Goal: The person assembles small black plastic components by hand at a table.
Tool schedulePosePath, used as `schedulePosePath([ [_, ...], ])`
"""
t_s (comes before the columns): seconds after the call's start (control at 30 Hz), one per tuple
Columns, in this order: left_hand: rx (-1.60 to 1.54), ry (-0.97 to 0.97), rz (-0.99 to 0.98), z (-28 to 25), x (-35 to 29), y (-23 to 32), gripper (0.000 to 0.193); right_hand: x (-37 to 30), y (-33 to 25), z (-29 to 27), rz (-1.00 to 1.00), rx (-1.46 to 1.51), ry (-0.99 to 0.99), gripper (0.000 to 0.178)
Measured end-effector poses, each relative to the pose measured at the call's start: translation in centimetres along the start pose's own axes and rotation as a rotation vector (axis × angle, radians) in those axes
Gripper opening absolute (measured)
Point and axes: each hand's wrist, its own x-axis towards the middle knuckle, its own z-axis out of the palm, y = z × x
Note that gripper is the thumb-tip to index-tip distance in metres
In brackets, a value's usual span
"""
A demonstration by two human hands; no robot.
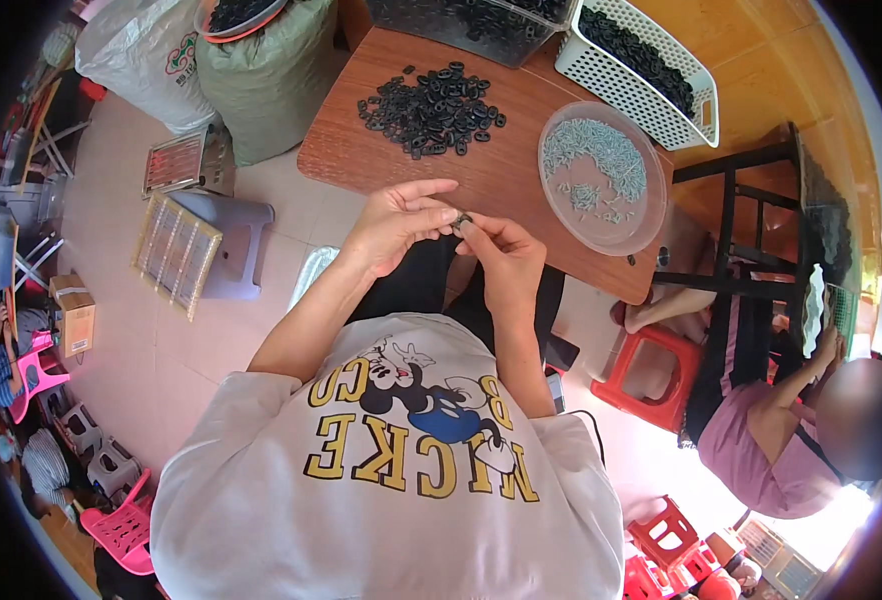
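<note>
A small dark fitting (463, 219) is held between two bare hands over the near edge of a brown wooden table (336, 165). The left hand (386, 228) pinches its left side between thumb and finger, one finger stretched straight right; the right hand (511, 268) has thumb and index finger closed on its right side. Farther away lie black oval pieces (446, 108); to the right, a clear round tray (621, 238). The fitting seems light, stiff, perhaps slippery, best gripped by its edges. Fingertips hide its long axis and pointing direction.
</note>
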Motion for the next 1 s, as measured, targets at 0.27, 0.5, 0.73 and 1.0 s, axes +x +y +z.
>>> schedulePosePath([
  [0.27, 0.043, 0.038, 0.029, 0.1, -0.2, -0.4, 0.045, -0.4, 0.0, 0.3, -0.03, -0.085, 0.043, 0.015],
  [0.5, 0.099, -0.033, 0.049, -0.2, -0.1, -0.2, 0.048, -0.3, 0.8, -0.3, -0.006, -0.065, -0.016, 0.014],
  [0.73, 0.501, 0.053, 0.277, 0.5, 3.0, 0.8, 0.033, 0.4, 0.9, -1.4, -0.024, 0.135, 0.057, 0.014],
  [1.0, 1.651, 0.264, 0.938, 1.2, 7.9, 0.6, 0.013, -0.5, 0.5, -2.5, -0.07, 0.118, 0.098, 0.013],
])
